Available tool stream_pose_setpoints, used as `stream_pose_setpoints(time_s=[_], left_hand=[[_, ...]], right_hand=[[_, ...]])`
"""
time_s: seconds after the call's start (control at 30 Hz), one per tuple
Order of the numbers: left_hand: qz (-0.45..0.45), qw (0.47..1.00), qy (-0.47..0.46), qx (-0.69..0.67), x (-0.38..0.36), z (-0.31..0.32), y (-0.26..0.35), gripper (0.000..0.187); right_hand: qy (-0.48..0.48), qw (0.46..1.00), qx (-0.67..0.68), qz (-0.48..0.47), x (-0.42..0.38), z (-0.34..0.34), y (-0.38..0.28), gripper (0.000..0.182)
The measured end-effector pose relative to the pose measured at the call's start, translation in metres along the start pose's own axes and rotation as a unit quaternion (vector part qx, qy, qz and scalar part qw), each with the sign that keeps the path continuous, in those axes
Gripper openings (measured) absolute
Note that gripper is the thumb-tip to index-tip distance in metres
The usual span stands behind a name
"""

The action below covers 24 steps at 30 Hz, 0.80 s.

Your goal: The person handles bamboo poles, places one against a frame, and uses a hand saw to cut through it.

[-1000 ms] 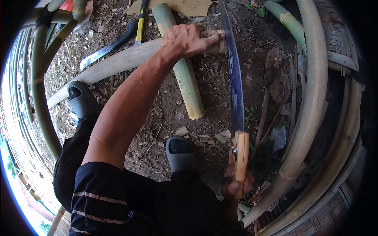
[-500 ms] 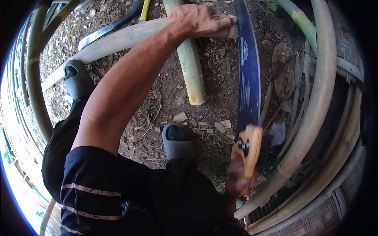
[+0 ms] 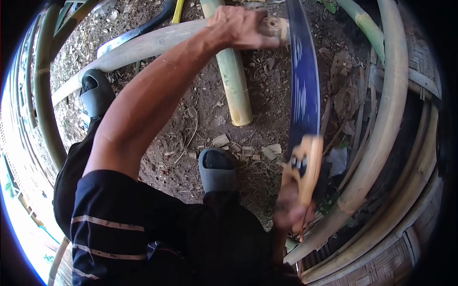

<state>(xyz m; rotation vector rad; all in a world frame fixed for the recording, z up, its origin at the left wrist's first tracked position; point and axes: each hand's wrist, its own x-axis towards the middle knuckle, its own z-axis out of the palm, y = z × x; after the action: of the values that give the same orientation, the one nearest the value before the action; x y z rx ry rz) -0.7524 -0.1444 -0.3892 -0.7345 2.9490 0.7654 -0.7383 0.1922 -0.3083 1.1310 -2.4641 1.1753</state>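
My left hand point(image 3: 241, 28) is wrapped over a pale bamboo pole point(image 3: 152, 44) near its right end, at the top of the view. Just right of those fingers, the blue blade of a handsaw point(image 3: 305, 90) passes at the pole's end, its far tip cut off by the frame. Around the saw's wooden handle, my right hand point(image 3: 292, 209) is closed, blurred by motion. Beneath the pole lies a greener bamboo length point(image 3: 233, 86), its cut end pointing towards me.
Long bamboo poles point(image 3: 381, 143) curve along the right side, beside woven matting point(image 3: 381, 267). Wood chips point(image 3: 271, 151) lie scattered on the soil. A dark-handled blade point(image 3: 129, 38) rests behind the pole, near a yellow strip point(image 3: 178, 12). My sandalled feet point(image 3: 217, 171) stand below.
The saw and my right hand have moved up and forward, away from me. My left hand's fingers have shifted slightly on the pole, showing more of its end.
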Motion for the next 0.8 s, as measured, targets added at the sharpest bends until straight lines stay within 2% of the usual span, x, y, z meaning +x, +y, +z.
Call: stream_pose_setpoints(time_s=[0.07, 0.1, 0.13, 0.2, 0.37, 0.4, 0.43, 0.5, 0.6, 0.67, 0.7, 0.8], left_hand=[[0.062, 0.991, 0.059, 0.099, -0.001, -0.003, 0.002, 0.086], [0.036, 0.993, 0.048, 0.099, -0.004, -0.008, 0.01, 0.077], [0.036, 0.992, 0.046, 0.108, -0.005, -0.022, 0.016, 0.077], [-0.031, 0.997, -0.054, 0.049, -0.003, -0.038, 0.027, 0.085], [-0.044, 0.996, -0.054, 0.058, -0.002, -0.037, 0.027, 0.083], [-0.054, 0.996, -0.058, 0.044, 0.0, -0.04, 0.03, 0.083], [-0.071, 0.995, -0.046, 0.047, 0.003, -0.04, 0.031, 0.071], [-0.066, 0.995, -0.067, 0.038, 0.003, -0.049, 0.037, 0.07], [-0.08, 0.992, -0.091, 0.025, 0.005, -0.042, 0.027, 0.076], [-0.073, 0.995, -0.058, 0.046, 0.008, -0.037, 0.024, 0.085], [-0.075, 0.995, -0.054, 0.048, 0.006, -0.037, 0.027, 0.065], [-0.069, 0.996, -0.028, 0.056, 0.001, -0.034, 0.029, 0.064]], right_hand=[[0.043, 0.998, -0.038, -0.033, -0.004, -0.001, 0.0, 0.025], [0.065, 0.995, -0.054, -0.049, -0.005, 0.002, -0.001, 0.027], [-0.071, 0.995, -0.06, 0.044, 0.039, 0.006, -0.028, 0.028], [-0.028, 0.976, 0.113, 0.185, 0.012, -0.015, -0.042, 0.042], [-0.085, 0.976, 0.124, 0.158, -0.034, -0.079, -0.052, 0.042], [0.042, 0.984, 0.136, 0.107, -0.032, -0.05, -0.043, 0.041], [0.167, 0.974, 0.146, 0.055, -0.022, -0.011, -0.032, 0.04], [-0.069, 0.982, 0.121, 0.129, 0.043, 0.002, -0.037, 0.038], [-0.069, 0.981, 0.13, 0.125, 0.035, -0.003, -0.026, 0.039], [-0.028, 0.978, 0.153, 0.138, -0.01, -0.049, -0.045, 0.04], [-0.004, 0.979, 0.153, 0.138, -0.02, -0.062, -0.055, 0.04], [0.012, 0.981, 0.147, 0.126, -0.019, -0.039, -0.035, 0.039]])
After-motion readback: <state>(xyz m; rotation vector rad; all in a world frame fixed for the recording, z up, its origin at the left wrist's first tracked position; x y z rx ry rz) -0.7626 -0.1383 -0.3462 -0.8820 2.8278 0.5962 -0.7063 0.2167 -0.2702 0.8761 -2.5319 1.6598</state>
